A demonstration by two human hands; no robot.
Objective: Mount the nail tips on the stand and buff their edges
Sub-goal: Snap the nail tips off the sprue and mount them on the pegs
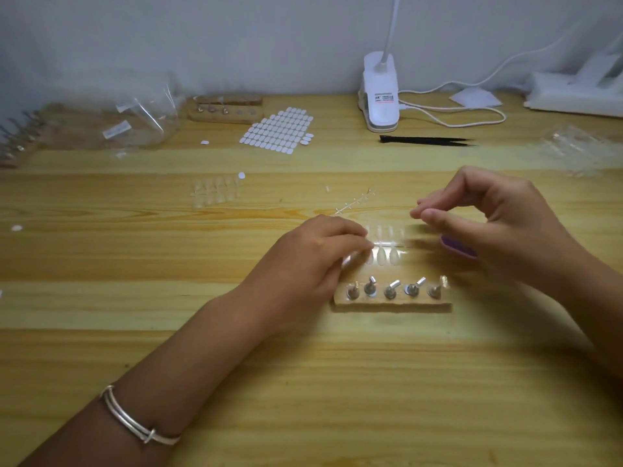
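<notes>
Head view, nearest first: a silver double-band bangle (pixel 135 421) circles the left forearm, which lies across the pale striped wooden table (pixel 337 382). Beyond it sits the small wooden block stand with five tilted metal pegs (pixel 392 299); the peg furthest right seems to carry a clear tip, the other four are bare. Just behind the stand, the left hand (pixel 317 261) pinches one end of a strip of clear plastic nail tips (pixel 384 251) with curled fingers and thumb, covering the strip's left part. The right hand (pixel 499 217) hovers above the table with thumb and fingertips drawn together; whether a tip sits between them cannot be told. It partly hides a purple oval buffer block (pixel 458 249) lying beneath it. Behind the hands lie a stripped clear plastic sprue (pixel 354 203) and, further left, a second cluster of clear nail tips (pixel 214 192). Further back are a sheet of white oval adhesive tabs (pixel 278 129), with a few loose ones near it, and black pointed tweezers (pixel 428 141). At the wall stand a white clip-on lamp base (pixel 379 92) with its white cable (pixel 472 112), two more wooden peg stands (pixel 224 111), and crumpled clear plastic bags (pixel 145 116).
</notes>
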